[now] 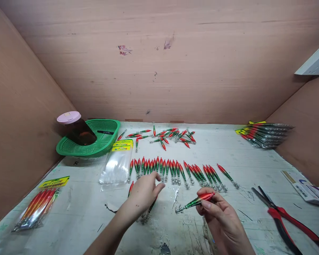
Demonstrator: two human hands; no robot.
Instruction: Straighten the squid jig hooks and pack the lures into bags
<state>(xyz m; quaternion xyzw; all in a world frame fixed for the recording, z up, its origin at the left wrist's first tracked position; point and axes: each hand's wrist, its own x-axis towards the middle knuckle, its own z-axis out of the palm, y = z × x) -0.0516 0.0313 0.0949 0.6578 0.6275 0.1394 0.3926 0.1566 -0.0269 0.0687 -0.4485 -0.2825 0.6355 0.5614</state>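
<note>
My right hand (pixel 222 216) pinches a red and green squid jig (pixel 195 202) by its red end, its hooks pointing left. My left hand (pixel 146 189) hovers at the front of a row of similar squid jigs (pixel 174 170); its thumb and index finger are apart, the other fingers hidden. Beneath that hand, a few more jigs (pixel 145 216) lie partly covered, with hooks towards me. Farther back is a loose pile of jigs (pixel 172 134). Left of the row lie clear bags (pixel 116 166) with yellow "BCT LURE" headers.
A green basket (pixel 108 145) at the back left holds a pink-lidded container (pixel 81 132) and a pen. Packed jigs (pixel 39 202) lie front left; more packs (pixel 266 134) are stacked back right. Red-handled pliers (pixel 279 212) and a white box (pixel 307 187) lie right. Wooden panels enclose the table.
</note>
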